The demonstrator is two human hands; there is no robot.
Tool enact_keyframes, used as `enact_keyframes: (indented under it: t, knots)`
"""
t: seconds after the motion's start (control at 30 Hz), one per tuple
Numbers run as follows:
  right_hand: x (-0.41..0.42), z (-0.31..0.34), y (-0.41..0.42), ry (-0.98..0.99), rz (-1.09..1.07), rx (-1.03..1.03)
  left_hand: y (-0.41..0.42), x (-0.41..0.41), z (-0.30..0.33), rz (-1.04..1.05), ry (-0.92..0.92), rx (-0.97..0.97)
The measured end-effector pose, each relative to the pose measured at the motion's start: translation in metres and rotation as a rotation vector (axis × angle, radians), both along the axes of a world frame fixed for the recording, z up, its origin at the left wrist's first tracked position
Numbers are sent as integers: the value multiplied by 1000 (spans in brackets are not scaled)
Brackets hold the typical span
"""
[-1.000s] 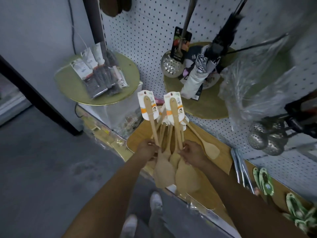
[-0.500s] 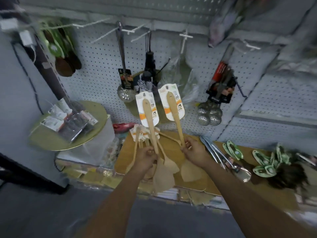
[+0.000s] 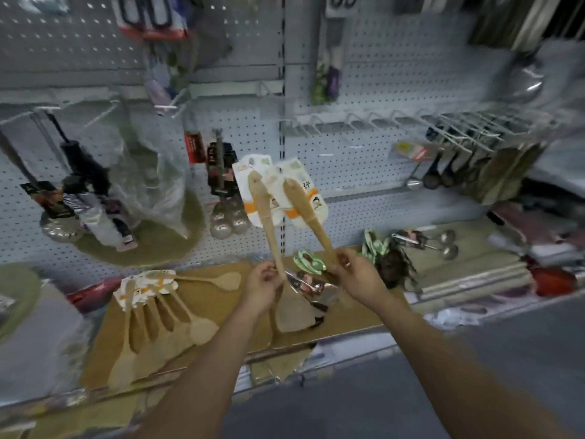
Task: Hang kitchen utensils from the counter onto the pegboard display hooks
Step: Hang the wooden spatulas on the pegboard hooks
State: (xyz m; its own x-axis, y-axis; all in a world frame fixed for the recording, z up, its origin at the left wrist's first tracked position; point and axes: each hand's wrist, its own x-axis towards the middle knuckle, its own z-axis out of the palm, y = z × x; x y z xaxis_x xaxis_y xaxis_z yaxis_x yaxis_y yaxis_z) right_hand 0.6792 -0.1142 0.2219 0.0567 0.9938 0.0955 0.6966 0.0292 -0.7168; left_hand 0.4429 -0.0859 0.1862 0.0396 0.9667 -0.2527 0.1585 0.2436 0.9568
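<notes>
My left hand (image 3: 262, 285) grips the handle of a wooden spatula (image 3: 269, 229), blade down, its white-and-orange card at the top. My right hand (image 3: 354, 277) grips a second wooden spatula (image 3: 308, 217) the same way, tilted left at the top. Both are held up in front of the white pegboard (image 3: 364, 160), over the brown counter (image 3: 215, 302). Several more carded wooden spatulas (image 3: 158, 308) lie fanned on the counter to the left. A row of bare white hooks (image 3: 380, 122) juts out at the upper right.
Metal skimmers (image 3: 226, 221) and a clear plastic bag (image 3: 152, 175) hang left of the spatulas. Black ladles (image 3: 443, 175) hang at the right. Green utensils (image 3: 311, 261) and steel ladles (image 3: 440, 243) lie on the counter behind my right hand.
My view has swung up and to the right along the pegboard. Both hands carried their spatulas up and to the right, away from the pile on the counter.
</notes>
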Motion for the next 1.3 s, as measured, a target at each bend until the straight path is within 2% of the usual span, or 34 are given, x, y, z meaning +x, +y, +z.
enact_keyframes:
  t: [0.17,0.47,0.6,0.7,1.03,1.3]
  knots:
    - [137,29,-46,59,-79,78,-29,133,9,-62,25,91]
    - [359,64,-120,122,-322,103,-55,373,73,-284,64,217]
    - [446,66,-136,86,-431,133,-55,472,89,-386,105,306]
    - [511,64,-141,61,-510,90,-46,549,87,-463,99,304]
    - [742,58,-81,17,-584,42,39,792,63,-536,75,297]
    - [868,39,-19,32,-536,20,75,910,52,-501,139,285]
